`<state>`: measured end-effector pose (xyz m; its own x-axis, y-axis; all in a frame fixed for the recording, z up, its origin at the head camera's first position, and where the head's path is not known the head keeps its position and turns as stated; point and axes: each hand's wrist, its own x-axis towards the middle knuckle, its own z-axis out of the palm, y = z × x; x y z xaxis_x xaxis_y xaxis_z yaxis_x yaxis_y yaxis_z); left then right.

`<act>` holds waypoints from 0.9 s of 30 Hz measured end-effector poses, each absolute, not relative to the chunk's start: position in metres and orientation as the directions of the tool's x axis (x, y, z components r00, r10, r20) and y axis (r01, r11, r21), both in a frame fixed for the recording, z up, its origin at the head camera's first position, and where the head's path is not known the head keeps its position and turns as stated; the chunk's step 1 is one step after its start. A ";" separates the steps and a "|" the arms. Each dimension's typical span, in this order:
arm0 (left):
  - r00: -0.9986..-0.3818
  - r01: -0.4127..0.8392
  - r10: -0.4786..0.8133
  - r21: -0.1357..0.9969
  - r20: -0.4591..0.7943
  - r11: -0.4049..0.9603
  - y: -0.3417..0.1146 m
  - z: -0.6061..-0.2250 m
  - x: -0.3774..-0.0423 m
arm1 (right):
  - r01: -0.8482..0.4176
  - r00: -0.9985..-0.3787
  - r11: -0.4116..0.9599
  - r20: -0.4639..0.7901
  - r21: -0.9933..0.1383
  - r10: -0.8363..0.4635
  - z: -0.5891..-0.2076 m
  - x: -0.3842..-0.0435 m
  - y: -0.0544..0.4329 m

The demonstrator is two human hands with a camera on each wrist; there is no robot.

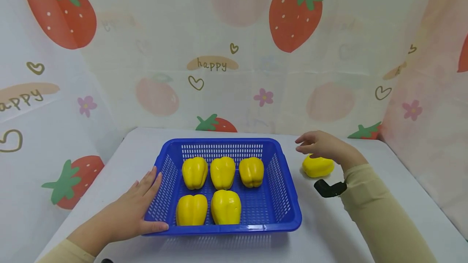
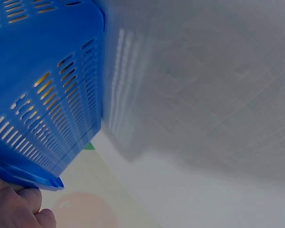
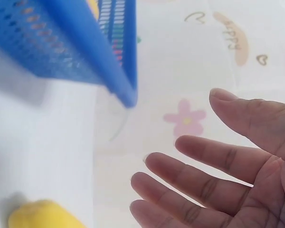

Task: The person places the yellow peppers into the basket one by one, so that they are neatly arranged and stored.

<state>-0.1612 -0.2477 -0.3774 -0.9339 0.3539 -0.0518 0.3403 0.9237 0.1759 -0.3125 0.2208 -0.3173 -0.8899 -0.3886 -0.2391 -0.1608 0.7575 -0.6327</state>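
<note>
Several yellow bell peppers (image 1: 222, 173) stand inside a blue plastic basket (image 1: 268, 227), three in the back row and two in front. My left hand (image 1: 126, 210) rests on the basket's left rim, fingers stretched along the side and thumb at the front left corner. The left wrist view shows its fingers (image 2: 19, 204) right at the rim. Beyond the basket's right side, my right hand (image 1: 326, 146) hangs in the air with nothing in it, fingers spread in the right wrist view. Below it on the table lies another yellow bell pepper (image 1: 318, 167), partly hidden by the hand.
The basket stands on a white table (image 1: 329, 230). A printed curtain (image 1: 234, 92) with strawberries rises behind the table and along both sides. A black strap piece (image 1: 329, 188) sticks out at the right wrist.
</note>
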 end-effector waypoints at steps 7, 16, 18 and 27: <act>-0.935 0.334 0.349 0.182 -0.056 0.925 -0.247 -0.377 -0.161 | -0.116 -0.900 0.771 -0.262 -0.626 -0.348 -0.325 -0.317 0.239; -0.936 0.333 0.348 0.180 -0.055 0.925 -0.249 -0.380 -0.163 | -0.051 -0.923 0.778 -0.268 -0.626 -0.277 -0.334 -0.317 0.259; -0.937 0.332 0.346 0.176 -0.055 0.927 -0.250 -0.381 -0.163 | -0.039 -0.927 0.778 -0.269 -0.627 -0.263 -0.337 -0.316 0.262; -0.936 0.327 0.344 0.183 -0.069 0.927 -0.250 -0.381 -0.164 | 0.025 -0.946 0.755 -0.261 -0.655 -0.194 -0.348 -0.310 0.277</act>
